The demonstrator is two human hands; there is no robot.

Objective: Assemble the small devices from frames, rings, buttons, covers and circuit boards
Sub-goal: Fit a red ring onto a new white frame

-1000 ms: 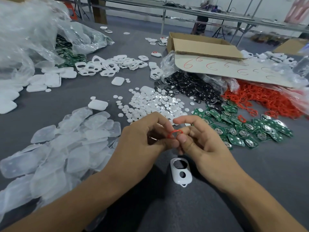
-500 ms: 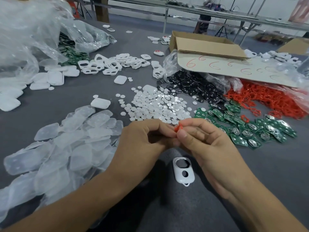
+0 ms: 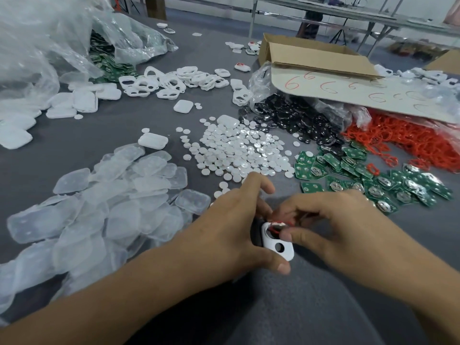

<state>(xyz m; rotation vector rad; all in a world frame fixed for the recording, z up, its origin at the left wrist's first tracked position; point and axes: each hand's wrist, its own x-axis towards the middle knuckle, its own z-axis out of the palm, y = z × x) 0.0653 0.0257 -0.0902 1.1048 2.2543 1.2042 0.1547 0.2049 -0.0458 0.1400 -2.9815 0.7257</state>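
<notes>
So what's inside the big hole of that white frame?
A red ring lies in the bigger opening of the white frame, pinched there by the right hand while the left hand grips the frame. Fingers cover part of the ring, so its fit cannot be seen.

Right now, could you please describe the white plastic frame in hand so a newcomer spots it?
At the grey table's near edge, the left hand holds a white two-holed plastic frame. Unlike the frames heaped farther back, it has a red ring pinched against it by the right hand.
</notes>
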